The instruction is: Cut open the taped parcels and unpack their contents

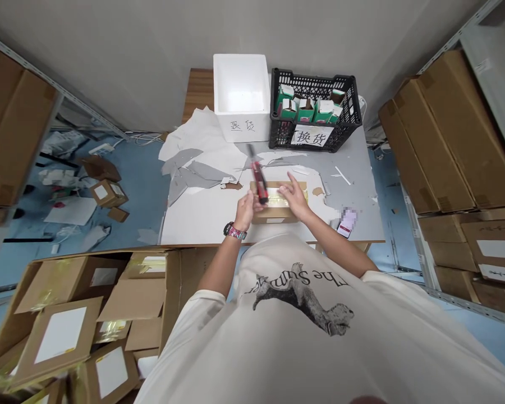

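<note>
A red and black utility knife (258, 178) stands tilted over the small cardboard box (271, 214), its far tip smeared by motion. My left hand (246, 209), with a patterned watch on the wrist, is closed at the knife's lower end beside the box's left side. Over the right part of the box lies my right hand (293, 196), its thumb and fingers spread and holding nothing. Shiny yellowish tape and a white label show on top of the box between my hands.
A white foam box (244, 126) and a black crate (315, 143) with several green-white cartons stand at the back. Torn paper covers the table (202, 221). A phone (347, 223) lies right. A large carton (172, 292) of parcels stands left; shelved boxes (441, 134) flank the right.
</note>
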Tool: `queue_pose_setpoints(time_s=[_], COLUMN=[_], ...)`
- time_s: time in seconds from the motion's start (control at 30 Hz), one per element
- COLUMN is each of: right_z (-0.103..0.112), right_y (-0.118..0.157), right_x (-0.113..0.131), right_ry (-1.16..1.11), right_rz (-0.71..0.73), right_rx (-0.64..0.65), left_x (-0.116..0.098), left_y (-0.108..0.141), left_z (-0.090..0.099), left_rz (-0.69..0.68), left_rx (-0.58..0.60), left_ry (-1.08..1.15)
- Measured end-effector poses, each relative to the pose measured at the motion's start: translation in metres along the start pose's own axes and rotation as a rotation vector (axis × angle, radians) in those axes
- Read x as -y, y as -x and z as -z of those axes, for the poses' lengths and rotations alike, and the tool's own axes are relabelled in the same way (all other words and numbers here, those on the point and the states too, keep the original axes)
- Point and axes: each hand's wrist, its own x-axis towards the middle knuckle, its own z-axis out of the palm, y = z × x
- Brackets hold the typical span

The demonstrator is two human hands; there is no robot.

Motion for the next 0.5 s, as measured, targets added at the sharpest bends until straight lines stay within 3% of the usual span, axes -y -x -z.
queue_pose_setpoints(time_s=[0.07,0.13,0.23,0.37,0.5], right_z=[-0.009,-0.004,0.027,0.066,0.061], right_y=[-0.008,-0.013,-0.011,0.008,0.024], right_x=[-0.001,-0.007,-0.015,-0.03,-0.053], right_ry=[-0.19,-0.232,-0.032,0.391,0.467], right_rz=[-0.125,-0.181,-0.128,0.028,-0.002], right_rx=[0.005,-0.067,-0.134,-0.216,-0.534], left_x=[-0.009,-0.013,-0.006,0.019,0.036], left_y=[0.012,0.017,0.017,0.014,0.016], left_z=[-0.002,0.007,0.021,0.021,0.007], left_rz=[-0.056,-0.137,-0.172,-0.05,0.009], left_rx=[0.062,0.019,0.021,0.095,0.039], left_ry=[-0.15,-0.298,-0.449,-0.467,-0.501])
